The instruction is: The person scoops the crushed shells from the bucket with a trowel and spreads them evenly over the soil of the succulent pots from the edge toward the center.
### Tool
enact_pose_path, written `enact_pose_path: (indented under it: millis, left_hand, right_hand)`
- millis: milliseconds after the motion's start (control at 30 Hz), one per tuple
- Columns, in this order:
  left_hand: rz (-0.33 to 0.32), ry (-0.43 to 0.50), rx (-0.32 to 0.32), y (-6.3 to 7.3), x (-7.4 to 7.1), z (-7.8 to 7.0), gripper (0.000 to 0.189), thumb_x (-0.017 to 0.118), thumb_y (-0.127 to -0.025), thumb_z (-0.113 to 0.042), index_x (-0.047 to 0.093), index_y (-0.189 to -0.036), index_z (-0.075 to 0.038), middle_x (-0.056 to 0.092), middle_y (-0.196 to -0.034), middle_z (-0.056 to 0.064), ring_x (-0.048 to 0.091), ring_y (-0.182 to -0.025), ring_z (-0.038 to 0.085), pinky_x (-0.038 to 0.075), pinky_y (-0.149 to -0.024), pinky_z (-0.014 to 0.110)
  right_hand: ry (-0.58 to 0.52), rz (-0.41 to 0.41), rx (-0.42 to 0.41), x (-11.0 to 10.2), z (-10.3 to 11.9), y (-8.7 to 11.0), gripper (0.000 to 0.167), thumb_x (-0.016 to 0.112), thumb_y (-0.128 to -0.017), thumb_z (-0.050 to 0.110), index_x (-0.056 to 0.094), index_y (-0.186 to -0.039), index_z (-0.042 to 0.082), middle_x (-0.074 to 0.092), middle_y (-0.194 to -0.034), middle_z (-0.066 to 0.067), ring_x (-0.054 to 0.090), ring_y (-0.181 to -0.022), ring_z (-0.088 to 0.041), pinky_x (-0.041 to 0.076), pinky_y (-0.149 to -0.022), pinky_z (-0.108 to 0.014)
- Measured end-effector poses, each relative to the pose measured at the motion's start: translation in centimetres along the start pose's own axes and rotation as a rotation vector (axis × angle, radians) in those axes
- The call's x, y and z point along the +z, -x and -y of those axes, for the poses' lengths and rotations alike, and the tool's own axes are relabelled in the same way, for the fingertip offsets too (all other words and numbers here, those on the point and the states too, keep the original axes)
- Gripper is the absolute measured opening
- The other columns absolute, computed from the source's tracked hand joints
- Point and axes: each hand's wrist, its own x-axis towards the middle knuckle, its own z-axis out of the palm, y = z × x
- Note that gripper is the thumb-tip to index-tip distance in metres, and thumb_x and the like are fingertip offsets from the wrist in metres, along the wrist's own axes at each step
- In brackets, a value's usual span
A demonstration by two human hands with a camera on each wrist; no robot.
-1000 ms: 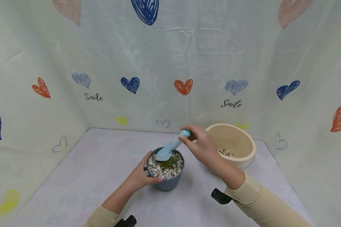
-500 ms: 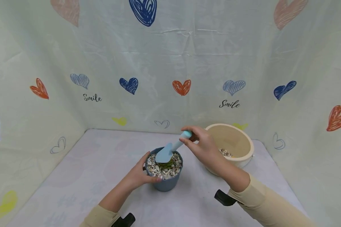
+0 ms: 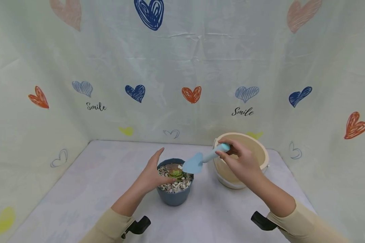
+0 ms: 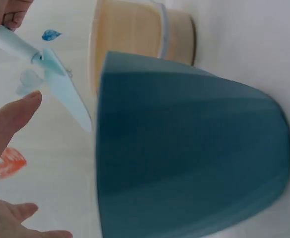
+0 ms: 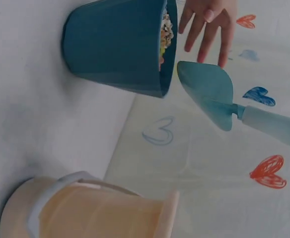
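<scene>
A blue-grey pot [image 3: 174, 198] stands on the table, filled with pale pebbles [image 3: 173, 187] around a small green succulent [image 3: 176, 173]. My left hand [image 3: 150, 175] is at the pot's left side with thumb and fingers spread. In the left wrist view, the fingers [image 4: 13, 121] show apart from the pot wall. My right hand [image 3: 243, 162] pinches the handle end of a light blue trowel [image 3: 193, 164]. Its blade hangs tilted over the pot's right rim, and the right wrist view shows it just above the pot mouth with no pebbles visible on it.
Behind my right hand stands a cream bucket [image 3: 240, 135] with a grey-white handle [image 5: 80, 177], to the right of the pot. A white curtain with printed hearts [image 3: 191, 95] closes off the back and sides of the table [image 3: 109, 175].
My left hand has let go of the pot rim and its fingers have spread. My right hand has moved right with the trowel, taking the blade from over the succulent toward the pot's right edge.
</scene>
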Motion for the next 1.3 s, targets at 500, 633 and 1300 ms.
enact_pose_path:
  millis: [500, 633, 1300]
  left_hand:
    - [0.077, -0.091, 0.124, -2.0, 5.4, -5.2, 0.116, 0.091, -0.068, -0.030, 0.018, -0.156, -0.014, 0.007, -0.160, 0.018, 0.014, -0.144, 0.041, 0.031, -0.105, 0.062]
    - [0.141, -0.144, 0.138, -3.1, 6.7, -6.2, 0.118, 0.091, -0.067, -0.031, 0.017, -0.157, -0.012, 0.009, -0.160, 0.019, 0.016, -0.145, 0.037, 0.032, -0.107, 0.056]
    - [0.175, -0.188, 0.168, -8.9, 13.2, -9.0, 0.117, 0.095, -0.058, -0.036, 0.031, -0.151, -0.007, 0.040, -0.146, 0.012, 0.033, -0.136, 0.027, 0.034, -0.108, 0.039]
  right_hand:
    - [0.033, -0.164, -0.012, -5.6, -2.1, 4.1, 0.044, 0.071, -0.066, -0.030, 0.064, -0.105, -0.012, 0.067, -0.099, -0.002, 0.063, -0.081, -0.002, 0.052, -0.075, -0.014]
    - [0.028, -0.237, 0.024, -6.9, -2.5, 4.7, 0.039, 0.066, -0.070, -0.032, 0.061, -0.105, -0.017, 0.067, -0.098, 0.002, 0.065, -0.081, -0.003, 0.054, -0.072, -0.017]
    - [0.337, -0.205, 0.281, -8.4, -7.0, 5.9, 0.027, 0.073, -0.080, -0.013, 0.062, -0.104, -0.009, 0.067, -0.101, -0.016, 0.053, -0.084, 0.017, 0.044, -0.073, -0.003]
